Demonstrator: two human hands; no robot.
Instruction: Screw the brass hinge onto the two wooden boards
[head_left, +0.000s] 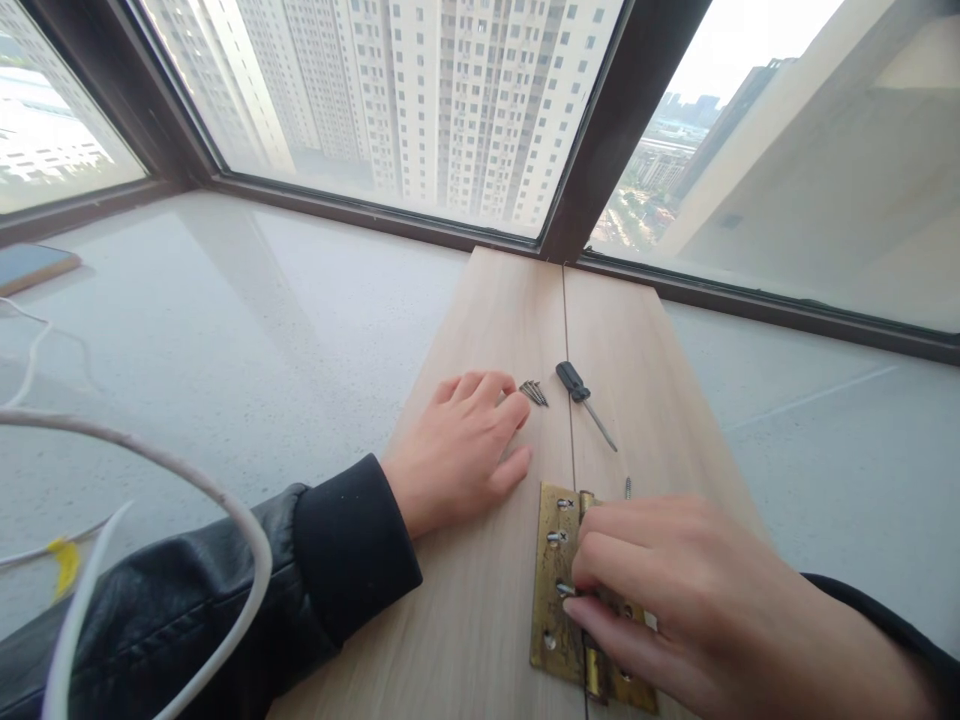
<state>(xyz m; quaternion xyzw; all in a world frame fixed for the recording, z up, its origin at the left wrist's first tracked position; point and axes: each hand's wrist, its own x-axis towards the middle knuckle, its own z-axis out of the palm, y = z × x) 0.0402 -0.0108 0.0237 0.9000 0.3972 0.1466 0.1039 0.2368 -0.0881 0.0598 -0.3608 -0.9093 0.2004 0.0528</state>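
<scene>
A brass hinge [546, 612] lies across the seam between two pale wooden boards [510, 300]. My right hand [667, 580] is over it, with thumb and forefinger pinching a screw [565, 590] at a hole in the left leaf. Two other screws [556, 537] lean in the holes above, and the lowest left hole shows no screw. My hand covers much of the right leaf. One more screw [628, 487] is visible just beyond that leaf. My left hand [469, 450] rests open on the left board, fingertips beside a small pile of screws [534, 392].
A black-handled screwdriver [574, 382] lies by the seam, its tip towards the hinge. White cables [247, 540] loop over my left sleeve. A flat phone-like object [37, 265] lies far left on the pale sill [262, 330]. Dark window frames [592, 130] bound the back.
</scene>
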